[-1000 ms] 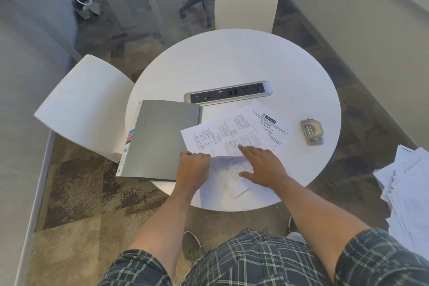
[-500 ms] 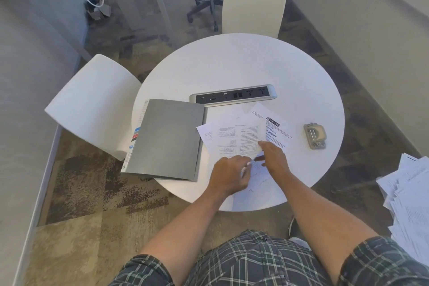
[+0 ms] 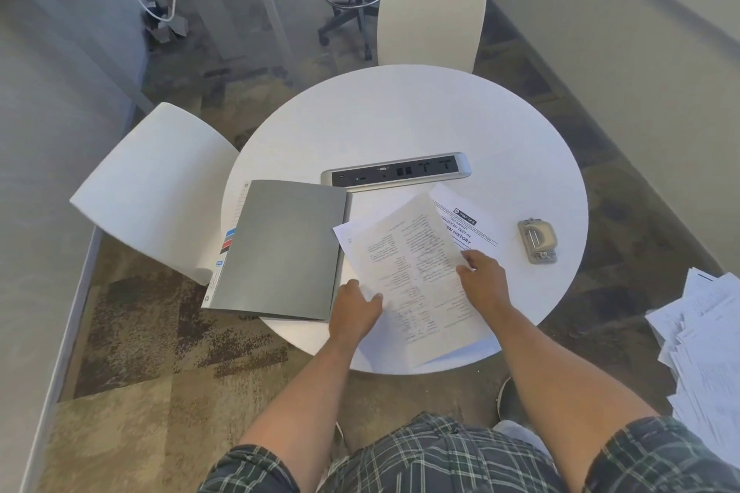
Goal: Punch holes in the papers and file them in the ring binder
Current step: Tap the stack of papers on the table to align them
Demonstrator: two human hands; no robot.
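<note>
we've got both hands, left hand point(image 3: 354, 310) and right hand point(image 3: 482, 276), gripping printed papers point(image 3: 416, 276) just right of the closed grey binder point(image 3: 280, 248).

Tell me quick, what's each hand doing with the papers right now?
Left hand: gripping the left edge of the printed sheets.
Right hand: gripping the right edge of the same sheets.

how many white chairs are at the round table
2: one white chair at the table's left side, another white chair at its far side. More could be hidden outside the view.
</note>
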